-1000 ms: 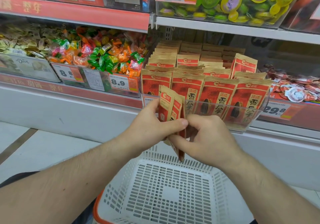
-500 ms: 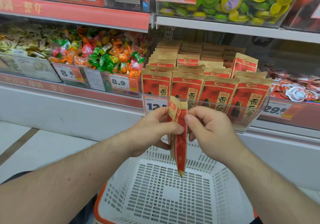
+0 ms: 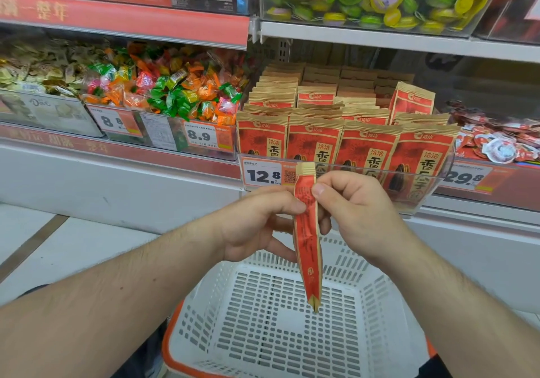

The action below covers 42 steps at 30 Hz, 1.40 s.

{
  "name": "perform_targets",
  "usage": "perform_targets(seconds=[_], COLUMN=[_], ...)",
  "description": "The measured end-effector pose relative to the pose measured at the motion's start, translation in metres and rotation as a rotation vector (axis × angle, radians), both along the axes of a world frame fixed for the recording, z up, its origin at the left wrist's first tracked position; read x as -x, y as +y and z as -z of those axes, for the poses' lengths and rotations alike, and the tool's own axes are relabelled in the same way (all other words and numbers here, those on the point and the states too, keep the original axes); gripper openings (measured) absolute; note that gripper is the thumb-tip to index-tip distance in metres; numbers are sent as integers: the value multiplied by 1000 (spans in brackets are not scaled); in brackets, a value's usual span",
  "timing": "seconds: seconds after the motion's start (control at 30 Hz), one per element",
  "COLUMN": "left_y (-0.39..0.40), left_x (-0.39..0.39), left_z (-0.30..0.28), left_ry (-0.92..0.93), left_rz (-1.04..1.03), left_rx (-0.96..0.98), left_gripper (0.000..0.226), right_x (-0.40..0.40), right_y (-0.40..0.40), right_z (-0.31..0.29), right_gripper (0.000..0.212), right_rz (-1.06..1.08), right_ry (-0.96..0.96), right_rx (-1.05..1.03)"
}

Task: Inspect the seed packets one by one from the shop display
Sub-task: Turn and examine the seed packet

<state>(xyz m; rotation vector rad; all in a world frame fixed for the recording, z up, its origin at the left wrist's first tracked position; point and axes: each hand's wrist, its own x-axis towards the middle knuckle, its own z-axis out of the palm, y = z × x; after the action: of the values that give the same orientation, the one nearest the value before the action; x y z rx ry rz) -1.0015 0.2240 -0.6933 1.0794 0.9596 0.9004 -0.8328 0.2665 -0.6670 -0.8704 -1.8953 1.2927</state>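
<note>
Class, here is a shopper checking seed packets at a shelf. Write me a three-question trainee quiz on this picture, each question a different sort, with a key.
1. True or false: the held seed packet hangs edge-on above the white basket.
2. Which hands pinch the packet? A) left hand only B) right hand only C) both
3. Fill in: the price tag below the packet display reads ____.

Key: 1 true; 2 C; 3 12.8
</note>
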Motion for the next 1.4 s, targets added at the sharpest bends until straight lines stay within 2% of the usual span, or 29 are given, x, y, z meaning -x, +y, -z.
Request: perform_targets(seconds=[0.13, 0.33, 0.5, 0.7, 0.9, 1.0, 1.03, 1.1, 1.17, 1.2, 1.27, 1.37, 1.4], left_y=[3, 6, 7, 6, 5, 6, 6, 5, 3, 3, 4, 6, 6], left_x=[2, 13, 17, 14, 14, 16, 17, 18, 18, 18, 17, 15, 14], left_z=[0, -7, -6, -4, -6, -7, -8, -8, -8, -7, -5, -6, -6], left_ry=[2, -88, -107, -90, -71, -85, -100, -133, -158, -169, -178, -172, -176], left_rz=[-167, -283, -269, -237, -240, -255, -249, -217, -178, -167, -185, -251, -273], left_rx=[66, 115, 162, 167, 172, 159, 148, 123, 100, 87, 58, 12, 6], left_gripper=[40, 28, 26, 19, 24, 33, 38, 57, 73, 74, 65, 56, 54], right_x=[-4, -14, -13, -17, -18, -16, -16, -18, -18, -17, -13, -3, -1], right_y=[1, 1, -1, 1, 3, 5, 7, 12, 14, 13, 8, 3, 3], right_z=[-2, -10, -14, -14, -13, -6, -4, -1, 1, 3, 6, 9, 10], right_gripper=[23, 20, 29, 29, 28, 9, 18, 53, 80, 86, 77, 41, 36], right_rz=[26, -202, -279, -357, -379, -308, -256, -173, -192, -223, -245, -101, -50], right_ry=[-112, -568, -655, -648, -636, -535, -500, -475, -471, -439, -330, -219, -201], right_rx=[-80, -91, -50, -9, 2, 30, 35, 58, 137, 198, 272, 231, 220])
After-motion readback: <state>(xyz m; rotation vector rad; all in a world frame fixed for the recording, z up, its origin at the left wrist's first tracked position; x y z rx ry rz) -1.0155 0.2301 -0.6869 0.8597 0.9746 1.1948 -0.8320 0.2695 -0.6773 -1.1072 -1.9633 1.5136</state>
